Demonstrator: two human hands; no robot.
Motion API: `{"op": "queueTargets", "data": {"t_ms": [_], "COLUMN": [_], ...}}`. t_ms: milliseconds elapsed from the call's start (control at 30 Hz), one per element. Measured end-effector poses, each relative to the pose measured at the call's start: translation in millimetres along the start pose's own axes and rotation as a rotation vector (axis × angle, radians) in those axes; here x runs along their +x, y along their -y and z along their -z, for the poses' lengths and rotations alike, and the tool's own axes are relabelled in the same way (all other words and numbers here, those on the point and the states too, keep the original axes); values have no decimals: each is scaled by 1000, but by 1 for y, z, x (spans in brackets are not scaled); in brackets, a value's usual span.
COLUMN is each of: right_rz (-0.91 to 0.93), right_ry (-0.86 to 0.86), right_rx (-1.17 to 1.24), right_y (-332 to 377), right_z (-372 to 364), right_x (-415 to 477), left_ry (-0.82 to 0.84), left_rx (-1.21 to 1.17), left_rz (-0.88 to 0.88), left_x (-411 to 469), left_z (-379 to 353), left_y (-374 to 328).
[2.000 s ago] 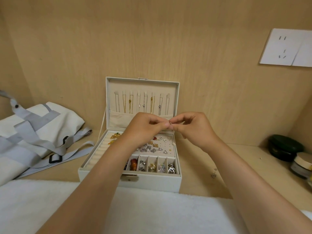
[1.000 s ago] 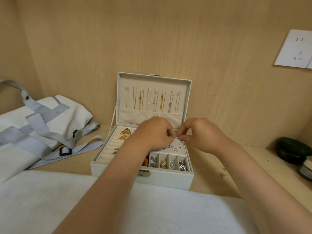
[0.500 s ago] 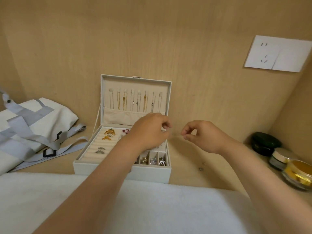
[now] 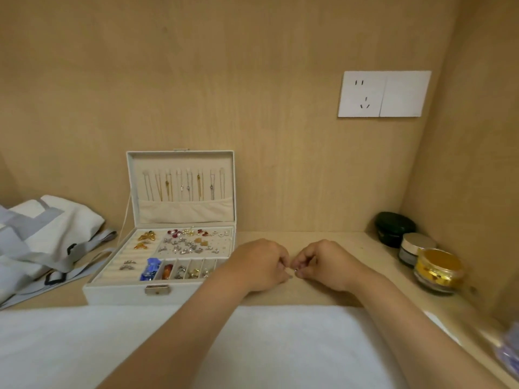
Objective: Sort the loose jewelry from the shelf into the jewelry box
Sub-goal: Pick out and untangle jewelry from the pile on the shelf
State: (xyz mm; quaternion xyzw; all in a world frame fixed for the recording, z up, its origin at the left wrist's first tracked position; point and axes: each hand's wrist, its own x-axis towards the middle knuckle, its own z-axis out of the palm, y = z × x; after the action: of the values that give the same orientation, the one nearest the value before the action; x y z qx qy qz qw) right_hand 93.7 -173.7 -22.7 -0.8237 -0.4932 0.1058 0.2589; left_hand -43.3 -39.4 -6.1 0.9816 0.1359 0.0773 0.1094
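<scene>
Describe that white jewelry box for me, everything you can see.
The jewelry box is white, leather-like, open on the wooden shelf, lid upright. Thin chains hang inside the lid above a cloth pocket. Its cream tray has ring rolls at left, a pad of studs, and small front compartments. A metal latch sits in front. The left hand is by its right front corner; contact unclear.

Matt pale wood shelf [image 4: 356, 242] — jewelry box [image 4: 118, 296] lined in soft cloth, glossy gold jar [image 4: 438, 269], shiny metal earring [image 4: 295, 269].
</scene>
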Motion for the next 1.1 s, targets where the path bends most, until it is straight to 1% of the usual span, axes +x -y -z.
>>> {"op": "queueTargets", "data": {"t_ms": [167, 367, 467, 600, 667, 733, 833, 933, 1100], "right_rz": [33, 41, 45, 37, 24, 11, 15, 41, 91], "right_ry": [-56, -108, -133, -190, -195, -182, -181, -198, -193], "right_rx": [6, 34, 103, 210, 261, 286, 340, 447, 416], "right_y": [-4, -7, -9, -13, -14, -15, -15, -9, -1], "right_z": [-8, -11, -9, -8, -10, -11, -11, -10, -11], "right_x": [-1, 0, 0, 1, 1, 2, 2, 2, 3], "left_ry": [-32, -173, -217, -226, -232, -280, -348, -349, -347], "left_rx": [69, 75, 72, 75, 94, 117, 67, 9, -47], "left_rz": [43, 54, 54, 70, 68, 58, 62, 71, 69], "left_x": [3, 1, 0, -2, -2, -2, -3, -7, -8], "left_z": [-12, -23, -26, -27, -23, -18, -14, -12, -11], "left_y": [-9, -18, -19, -17, -16, -13, -9, -6, -11]}}
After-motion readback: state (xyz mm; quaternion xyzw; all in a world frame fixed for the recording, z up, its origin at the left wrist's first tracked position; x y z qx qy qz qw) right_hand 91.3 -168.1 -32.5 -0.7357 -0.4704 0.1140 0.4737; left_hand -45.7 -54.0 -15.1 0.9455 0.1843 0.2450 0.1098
